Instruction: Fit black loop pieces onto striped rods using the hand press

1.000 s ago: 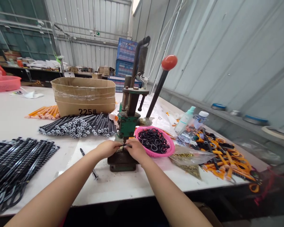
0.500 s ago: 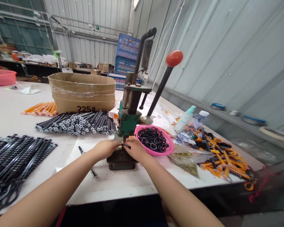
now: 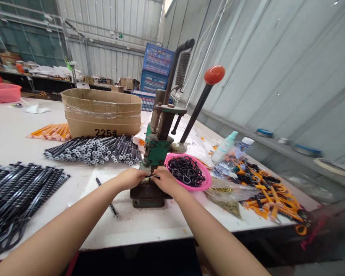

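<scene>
Left hand (image 3: 129,179) and right hand (image 3: 167,182) met at the base of a green hand press (image 3: 156,151). Right fingers (image 3: 160,179) pinched a small dark piece (image 3: 154,176) just above the press bed; left grip unclear. Pink basket (image 3: 208,180) of black wire loops (image 3: 186,171) at two o'clock; black spiral-wrapped rods (image 3: 23,191) at nine.

Small black metal piece (image 3: 154,176), pinched between left hand (image 3: 129,179) and right hand (image 3: 166,181), at green hand press (image 3: 155,151)
</scene>
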{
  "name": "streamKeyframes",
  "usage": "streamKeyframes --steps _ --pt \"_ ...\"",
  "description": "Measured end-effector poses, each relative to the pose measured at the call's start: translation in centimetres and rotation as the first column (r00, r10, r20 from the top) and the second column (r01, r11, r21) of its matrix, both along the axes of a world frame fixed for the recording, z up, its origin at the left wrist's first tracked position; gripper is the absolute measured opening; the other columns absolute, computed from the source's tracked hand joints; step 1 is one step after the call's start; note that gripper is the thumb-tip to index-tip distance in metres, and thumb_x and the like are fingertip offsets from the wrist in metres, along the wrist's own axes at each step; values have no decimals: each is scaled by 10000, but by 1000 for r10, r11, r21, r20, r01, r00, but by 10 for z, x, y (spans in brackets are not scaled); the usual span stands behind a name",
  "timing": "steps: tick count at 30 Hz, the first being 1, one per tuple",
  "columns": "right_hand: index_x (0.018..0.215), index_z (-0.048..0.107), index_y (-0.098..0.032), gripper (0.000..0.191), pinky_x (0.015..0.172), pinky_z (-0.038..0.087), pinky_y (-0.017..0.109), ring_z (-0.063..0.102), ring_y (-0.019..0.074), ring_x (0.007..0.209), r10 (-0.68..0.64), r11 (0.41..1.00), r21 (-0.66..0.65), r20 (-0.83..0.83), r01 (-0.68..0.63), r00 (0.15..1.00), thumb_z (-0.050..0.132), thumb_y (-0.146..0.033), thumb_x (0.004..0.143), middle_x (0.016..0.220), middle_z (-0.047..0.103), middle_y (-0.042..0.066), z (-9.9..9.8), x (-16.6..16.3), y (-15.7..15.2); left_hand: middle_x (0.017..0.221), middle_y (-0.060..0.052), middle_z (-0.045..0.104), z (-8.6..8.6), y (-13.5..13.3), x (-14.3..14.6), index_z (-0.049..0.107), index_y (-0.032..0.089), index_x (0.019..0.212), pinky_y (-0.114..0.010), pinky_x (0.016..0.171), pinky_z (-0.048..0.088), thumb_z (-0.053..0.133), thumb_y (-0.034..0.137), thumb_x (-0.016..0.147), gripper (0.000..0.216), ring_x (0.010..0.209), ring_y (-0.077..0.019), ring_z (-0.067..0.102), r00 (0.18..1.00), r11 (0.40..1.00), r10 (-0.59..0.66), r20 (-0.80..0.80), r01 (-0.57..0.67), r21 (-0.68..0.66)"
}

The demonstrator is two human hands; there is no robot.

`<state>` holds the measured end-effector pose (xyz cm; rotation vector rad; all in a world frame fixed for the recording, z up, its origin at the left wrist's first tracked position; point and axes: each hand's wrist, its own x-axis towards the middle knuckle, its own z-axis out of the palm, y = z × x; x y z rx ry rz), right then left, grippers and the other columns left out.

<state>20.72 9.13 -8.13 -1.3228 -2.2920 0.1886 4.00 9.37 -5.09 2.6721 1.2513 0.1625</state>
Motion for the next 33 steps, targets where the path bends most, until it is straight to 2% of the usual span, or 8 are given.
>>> streamKeyframes --steps 18,24,26,28,29,31,32,33 --pt "781 626 -185 162 753 391 261 505 141 801 42 998 46 89 -46 995 485 -152 707 775 602 24 6 3 -2 918 -29 629 -7 -4 -2 492 297 1062 -239 586 414 311 230 790 333 766 -181 579 994 990 -3 -113 19 137" --pt "872 619 -166 284 811 359 405 474 241 931 25 994 102 172 -43 985 460 -61 662 935 586 97 13 -2 -30 823 -73 603 -9 -18 -1 443 259 1111 -276 518 404 350 147 753 387 645 -208 581 980 971 22 -197 26 239" --pt "810 634 -148 254 785 374 421 505 247 878 18 992 120 183 -41 983 459 -53 652 894 599 109 37 -3 -45 801 -80 598 -10 -21 -1 426 242 1129 -278 512 400 364 115 734 419 632 -209 579 973 965 25 -227 35 258" --pt "776 633 -158 225 817 366 385 516 209 875 -7 965 261 91 -17 996 451 -76 673 900 595 83 82 0 -54 808 -87 594 -9 -23 -1 414 238 1139 -278 510 396 373 107 728 433 628 -208 577 967 962 26 -255 45 271" --pt "807 624 -168 224 851 345 354 500 186 920 -21 916 401 -40 35 999 450 -96 685 951 577 63 112 3 -54 813 -91 592 -8 -24 -1 408 238 1144 -280 509 394 376 109 728 436 625 -208 577 963 960 26 -267 50 274" --pt "992 544 -113 322 915 240 357 330 210 1120 -84 709 627 -377 321 922 471 -194 689 1187 409 82 176 14 -45 810 -96 588 -6 -24 0 406 237 1147 -285 505 391 379 112 732 434 620 -210 576 957 960 22 -289 60 275" --pt "1108 440 -71 465 908 227 341 239 218 1171 -107 710 564 -507 422 856 484 -234 674 1259 309 109 207 20 -37 805 -99 587 -5 -24 1 410 236 1145 -287 505 390 380 114 734 430 617 -211 576 955 960 20 -297 65 273" --pt "1173 341 -49 562 882 243 309 249 203 1162 -113 793 414 -620 447 776 476 -257 669 1254 309 115 234 27 -28 797 -100 587 -4 -23 1 416 235 1141 -289 506 390 380 116 737 423 618 -212 576 953 960 18 -304 69 272"
